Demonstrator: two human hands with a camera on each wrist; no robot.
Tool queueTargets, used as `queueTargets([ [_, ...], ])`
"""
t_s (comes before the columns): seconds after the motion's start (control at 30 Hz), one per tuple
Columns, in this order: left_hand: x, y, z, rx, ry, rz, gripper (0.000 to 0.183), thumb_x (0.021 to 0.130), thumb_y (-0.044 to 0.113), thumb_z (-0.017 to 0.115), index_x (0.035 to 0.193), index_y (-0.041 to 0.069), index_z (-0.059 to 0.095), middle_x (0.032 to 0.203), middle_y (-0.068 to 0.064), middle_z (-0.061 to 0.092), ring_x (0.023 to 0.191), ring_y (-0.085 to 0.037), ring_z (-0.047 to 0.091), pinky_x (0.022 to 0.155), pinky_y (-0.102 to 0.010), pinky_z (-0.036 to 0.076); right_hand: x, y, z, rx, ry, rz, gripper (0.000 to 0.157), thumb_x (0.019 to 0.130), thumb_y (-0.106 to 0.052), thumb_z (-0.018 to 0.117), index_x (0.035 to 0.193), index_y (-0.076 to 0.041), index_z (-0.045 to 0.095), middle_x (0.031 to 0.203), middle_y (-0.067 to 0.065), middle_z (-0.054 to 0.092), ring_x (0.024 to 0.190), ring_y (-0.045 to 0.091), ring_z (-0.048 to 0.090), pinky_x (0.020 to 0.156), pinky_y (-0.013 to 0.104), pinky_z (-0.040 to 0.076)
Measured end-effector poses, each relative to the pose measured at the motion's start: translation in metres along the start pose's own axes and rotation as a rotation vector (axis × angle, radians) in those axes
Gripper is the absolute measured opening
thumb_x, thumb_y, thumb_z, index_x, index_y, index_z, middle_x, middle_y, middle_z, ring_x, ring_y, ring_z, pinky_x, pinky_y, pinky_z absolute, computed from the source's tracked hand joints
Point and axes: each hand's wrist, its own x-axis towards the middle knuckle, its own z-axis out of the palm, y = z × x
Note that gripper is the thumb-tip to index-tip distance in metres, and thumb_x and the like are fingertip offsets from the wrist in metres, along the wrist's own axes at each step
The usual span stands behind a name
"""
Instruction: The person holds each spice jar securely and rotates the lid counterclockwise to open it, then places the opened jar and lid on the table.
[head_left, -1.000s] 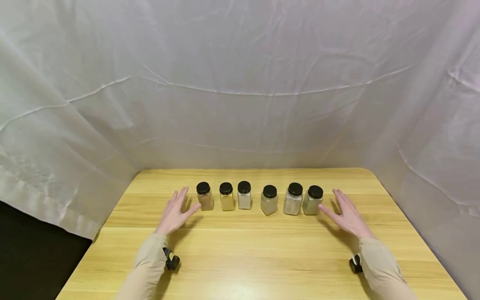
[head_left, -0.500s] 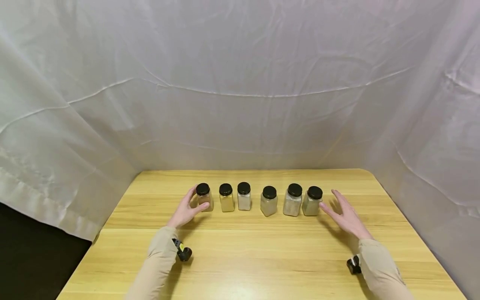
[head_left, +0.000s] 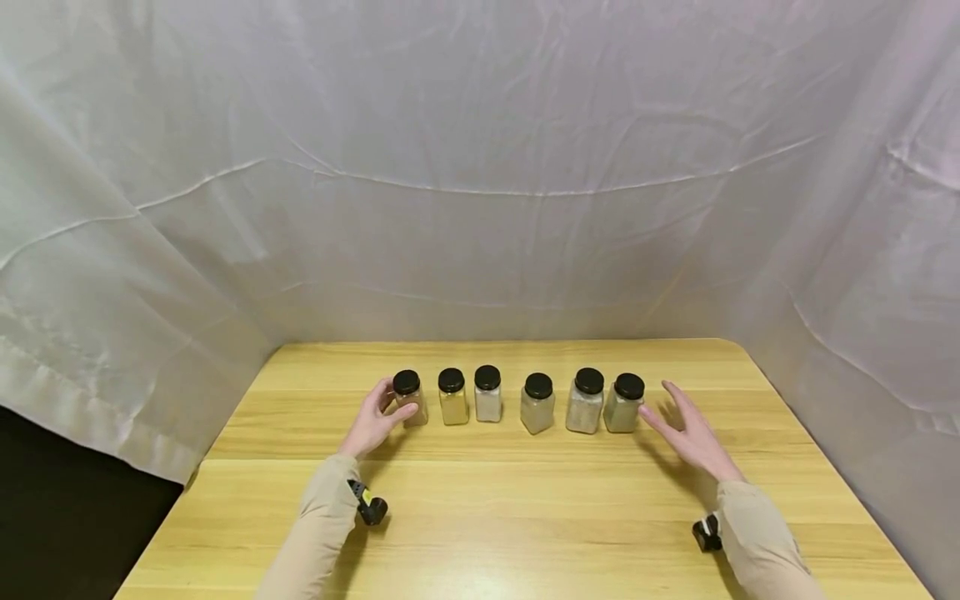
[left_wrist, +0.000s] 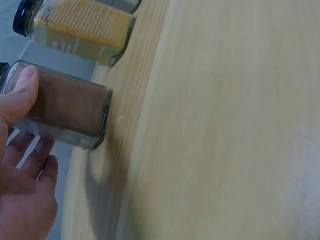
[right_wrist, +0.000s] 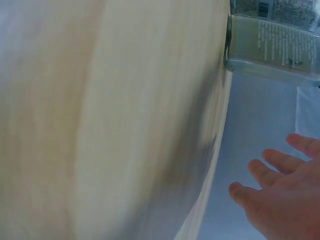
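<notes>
My left hand (head_left: 372,423) holds the leftmost spice jar (head_left: 416,402), a square glass jar with a black lid and brown powder. In the left wrist view the thumb lies across the front of the brown jar (left_wrist: 72,102), and the other fingers are behind or below it, partly hidden. My right hand (head_left: 696,435) is held beside the rightmost jar (head_left: 622,410), which has greyish-green contents. Its fingers are spread and relaxed, with nothing held. In the right wrist view a gap shows between the right hand (right_wrist: 280,200) and that jar.
Between the hands, in a row on the wooden table (head_left: 495,517), stand a yellow-powder jar (head_left: 453,406), a white jar (head_left: 488,403), a pale jar (head_left: 537,410) and a grey-white jar (head_left: 584,408). A pale cloth (head_left: 480,250) hangs behind and along both sides.
My left hand has moved right and forward to the brown spice jar and taken hold of it. The right hand has hardly moved, and the other jars stand where they were.
</notes>
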Motion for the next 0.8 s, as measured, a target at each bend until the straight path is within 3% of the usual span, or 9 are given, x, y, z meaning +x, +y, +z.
queueTargets([
  [0.1, -0.004, 0.001, 0.001, -0.009, 0.004, -0.015, 0.053, 0.092, 0.004, 0.071, 0.138, -0.004, 0.047, 0.141, -0.026, 0.053, 0.135, -0.040, 0.052, 0.122, -0.044, 0.038, -0.001, -0.001, 0.000, 0.011, 0.008, 0.003, 0.087, 0.102, -0.052, 0.049, 0.162, -0.005, 0.007, 0.163, 0.035, 0.010, 0.146, 0.061, 0.017, 0.113, 0.081, 0.017],
  [0.2, -0.009, 0.001, 0.003, -0.020, 0.009, -0.023, 0.052, 0.090, 0.004, 0.073, 0.136, -0.004, 0.050, 0.135, -0.024, 0.058, 0.125, -0.024, 0.061, 0.112, -0.028, 0.048, -0.003, -0.003, 0.001, 0.033, 0.033, 0.002, 0.086, 0.102, -0.052, 0.050, 0.161, -0.005, 0.008, 0.163, 0.034, 0.013, 0.145, 0.059, 0.019, 0.111, 0.081, 0.019],
  [0.27, -0.013, 0.001, 0.005, -0.044, 0.010, -0.026, 0.051, 0.088, 0.002, 0.074, 0.134, -0.005, 0.052, 0.132, -0.022, 0.061, 0.117, -0.010, 0.062, 0.107, -0.018, 0.049, -0.006, -0.005, 0.003, 0.064, 0.061, -0.003, 0.086, 0.102, -0.050, 0.052, 0.161, -0.005, 0.010, 0.163, 0.033, 0.016, 0.145, 0.057, 0.023, 0.111, 0.080, 0.023],
  [0.37, -0.019, 0.000, 0.008, -0.096, 0.018, -0.039, 0.051, 0.086, -0.001, 0.076, 0.132, -0.005, 0.054, 0.127, -0.017, 0.064, 0.108, 0.003, 0.061, 0.106, -0.013, 0.047, -0.011, -0.009, 0.006, 0.109, 0.117, -0.022, 0.083, 0.101, -0.046, 0.056, 0.160, -0.004, 0.015, 0.160, 0.032, 0.025, 0.141, 0.052, 0.032, 0.110, 0.076, 0.031],
  [0.53, -0.028, -0.001, 0.018, -0.168, 0.037, -0.050, 0.053, 0.083, -0.002, 0.078, 0.131, -0.005, 0.055, 0.121, -0.003, 0.067, 0.106, 0.003, 0.062, 0.106, -0.015, 0.049, -0.019, -0.023, 0.013, 0.150, 0.213, -0.067, 0.077, 0.098, -0.037, 0.063, 0.156, -0.003, 0.026, 0.146, 0.030, 0.040, 0.129, 0.044, 0.042, 0.106, 0.065, 0.040],
  [0.63, -0.032, -0.001, 0.026, -0.205, 0.047, -0.048, 0.053, 0.082, -0.004, 0.078, 0.129, -0.006, 0.055, 0.117, 0.003, 0.068, 0.106, 0.001, 0.063, 0.103, -0.013, 0.050, -0.024, -0.034, 0.019, 0.166, 0.291, -0.071, 0.072, 0.096, -0.033, 0.068, 0.151, -0.002, 0.036, 0.137, 0.026, 0.046, 0.119, 0.035, 0.045, 0.101, 0.051, 0.043],
  [0.8, -0.037, 0.004, 0.040, -0.249, 0.069, -0.038, 0.053, 0.080, -0.006, 0.079, 0.128, -0.008, 0.056, 0.117, -0.002, 0.068, 0.105, -0.001, 0.063, 0.099, -0.012, 0.051, -0.030, -0.054, 0.034, 0.237, 0.436, -0.078, 0.058, 0.090, -0.022, 0.075, 0.139, -0.001, 0.050, 0.121, 0.016, 0.052, 0.099, 0.013, 0.043, 0.090, 0.027, 0.039],
])
